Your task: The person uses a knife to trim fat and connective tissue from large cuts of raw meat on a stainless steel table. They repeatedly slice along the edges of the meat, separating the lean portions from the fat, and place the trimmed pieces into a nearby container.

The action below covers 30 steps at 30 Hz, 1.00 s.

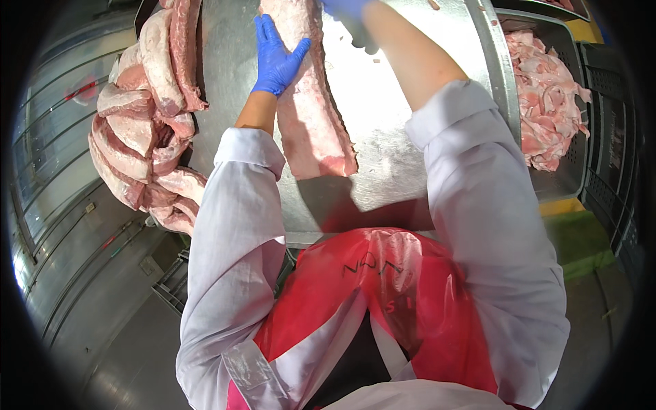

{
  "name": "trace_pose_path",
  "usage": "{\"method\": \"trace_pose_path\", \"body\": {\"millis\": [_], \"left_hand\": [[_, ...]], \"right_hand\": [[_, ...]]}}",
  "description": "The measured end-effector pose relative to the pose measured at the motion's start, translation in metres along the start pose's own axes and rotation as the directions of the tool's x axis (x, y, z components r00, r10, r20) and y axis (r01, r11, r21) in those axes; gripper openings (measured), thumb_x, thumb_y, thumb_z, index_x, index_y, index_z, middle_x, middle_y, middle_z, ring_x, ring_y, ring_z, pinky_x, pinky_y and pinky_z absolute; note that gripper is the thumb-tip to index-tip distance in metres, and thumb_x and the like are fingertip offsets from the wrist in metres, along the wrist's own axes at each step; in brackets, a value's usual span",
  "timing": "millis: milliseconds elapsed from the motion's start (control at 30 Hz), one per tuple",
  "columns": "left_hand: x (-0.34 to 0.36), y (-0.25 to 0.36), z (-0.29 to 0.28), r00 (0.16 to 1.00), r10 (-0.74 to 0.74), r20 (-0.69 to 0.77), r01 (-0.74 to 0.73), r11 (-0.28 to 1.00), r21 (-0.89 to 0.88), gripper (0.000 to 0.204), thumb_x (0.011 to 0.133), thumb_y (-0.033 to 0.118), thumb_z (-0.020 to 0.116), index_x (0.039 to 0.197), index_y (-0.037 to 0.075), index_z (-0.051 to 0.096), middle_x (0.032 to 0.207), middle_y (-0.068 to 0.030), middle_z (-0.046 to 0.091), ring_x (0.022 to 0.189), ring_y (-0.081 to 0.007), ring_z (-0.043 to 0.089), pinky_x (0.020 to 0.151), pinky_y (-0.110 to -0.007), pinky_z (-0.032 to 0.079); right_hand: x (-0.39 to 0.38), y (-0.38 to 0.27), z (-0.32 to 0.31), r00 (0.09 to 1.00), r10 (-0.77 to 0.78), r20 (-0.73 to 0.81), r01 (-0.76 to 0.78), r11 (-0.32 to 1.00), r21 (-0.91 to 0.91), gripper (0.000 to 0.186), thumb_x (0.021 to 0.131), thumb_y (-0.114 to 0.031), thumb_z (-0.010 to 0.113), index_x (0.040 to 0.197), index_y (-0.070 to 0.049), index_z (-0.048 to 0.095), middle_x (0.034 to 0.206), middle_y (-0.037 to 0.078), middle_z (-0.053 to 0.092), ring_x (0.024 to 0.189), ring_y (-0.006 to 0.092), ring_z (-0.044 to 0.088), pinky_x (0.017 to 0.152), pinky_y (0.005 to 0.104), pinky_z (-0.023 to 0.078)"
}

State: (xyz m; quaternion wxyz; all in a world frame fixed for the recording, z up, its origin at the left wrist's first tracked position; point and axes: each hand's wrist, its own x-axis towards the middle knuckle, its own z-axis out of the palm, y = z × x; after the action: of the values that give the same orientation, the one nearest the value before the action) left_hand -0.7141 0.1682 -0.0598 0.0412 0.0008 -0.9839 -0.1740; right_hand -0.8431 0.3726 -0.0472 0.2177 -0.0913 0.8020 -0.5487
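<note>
A long slab of pale pink meat with a fatty surface (311,130) lies lengthwise on a metal work table (389,150), its far end beyond the top edge. My left hand (279,58), in a blue glove, rests flat on the slab's left side with its fingers spread. At the top edge, right of the slab, my right hand (347,8) in a blue glove is blurred and partly cut off. Its fingers are hidden, so whether it holds anything does not show. A dark grey shape (361,35) lies just below it, too unclear to name.
Several long cuts of meat (140,130) are heaped along the table's left side. On the right, a tray (575,164) holds pale trimmings (544,96), with dark crates (608,116) beside it. Small scraps dot the table. A red apron (424,301) covers my front.
</note>
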Motion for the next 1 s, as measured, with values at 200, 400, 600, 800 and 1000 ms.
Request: {"method": "trace_pose_path", "body": {"millis": [200, 400, 600, 800, 1000], "left_hand": [[0.007, 0.0, 0.002, 0.999, 0.041, 0.026, -0.038, 0.994, -0.107, 0.104, 0.088, 0.038, 0.072, 0.155, -0.01, 0.009, 0.162, -0.0321, 0.01, 0.153, -0.0412, 0.008, 0.125, -0.042, 0.012], [0.009, -0.005, 0.003, 0.991, 0.131, 0.037, -0.125, 0.982, -0.142, 0.104, 0.088, 0.037, 0.072, 0.156, -0.01, 0.007, 0.163, -0.0318, 0.008, 0.154, -0.041, 0.005, 0.125, -0.041, 0.01], [0.038, 0.017, 0.038, 0.857, 0.098, -0.506, -0.13, 0.991, -0.029, 0.061, 0.091, 0.029, 0.065, 0.131, -0.007, 0.035, 0.131, -0.0224, 0.036, 0.121, -0.0336, 0.032, 0.103, -0.043, 0.029], [0.018, -0.01, 0.013, 0.998, 0.052, -0.036, -0.057, 0.988, -0.142, 0.103, 0.091, 0.041, 0.068, 0.155, -0.011, 0.007, 0.163, -0.0333, 0.004, 0.154, -0.0416, 0.004, 0.125, -0.042, 0.008], [-0.076, 0.005, 0.0, 0.981, 0.169, 0.09, -0.153, 0.974, -0.166, 0.105, 0.083, 0.04, 0.071, 0.156, -0.007, 0.011, 0.161, -0.0366, 0.008, 0.151, -0.0493, 0.007, 0.124, -0.049, 0.015]], "right_hand": [[0.003, 0.027, 0.029, 0.997, -0.053, 0.05, 0.058, 0.993, -0.1, 0.071, 0.094, -0.03, 0.055, 0.157, -0.012, 0.027, 0.111, 0.03, 0.068, 0.094, 0.0472, 0.069, 0.082, 0.0546, 0.056], [-0.033, 0.017, 0.019, 0.993, -0.117, -0.004, 0.116, 0.992, -0.039, 0.066, 0.095, -0.021, 0.05, 0.157, -0.01, 0.028, 0.113, 0.03, 0.068, 0.097, 0.0462, 0.068, 0.083, 0.0524, 0.056], [-0.002, 0.006, 0.033, 0.993, 0.028, 0.115, 0.006, 0.96, -0.279, 0.072, 0.09, -0.01, 0.049, 0.158, -0.011, 0.023, 0.115, 0.027, 0.068, 0.095, 0.0417, 0.069, 0.082, 0.0481, 0.056], [-0.125, 0.065, 0.094, 0.961, -0.233, -0.149, 0.189, 0.946, -0.263, 0.085, 0.088, -0.011, 0.05, 0.162, -0.021, 0.009, 0.106, 0.022, 0.071, 0.084, 0.0358, 0.072, 0.071, 0.0434, 0.059], [-0.088, 0.046, 0.07, 0.999, 0.006, 0.047, 0.002, 0.987, -0.16, 0.081, 0.087, -0.009, 0.05, 0.16, -0.016, 0.016, 0.11, 0.024, 0.069, 0.087, 0.0352, 0.07, 0.074, 0.0433, 0.057]]}}
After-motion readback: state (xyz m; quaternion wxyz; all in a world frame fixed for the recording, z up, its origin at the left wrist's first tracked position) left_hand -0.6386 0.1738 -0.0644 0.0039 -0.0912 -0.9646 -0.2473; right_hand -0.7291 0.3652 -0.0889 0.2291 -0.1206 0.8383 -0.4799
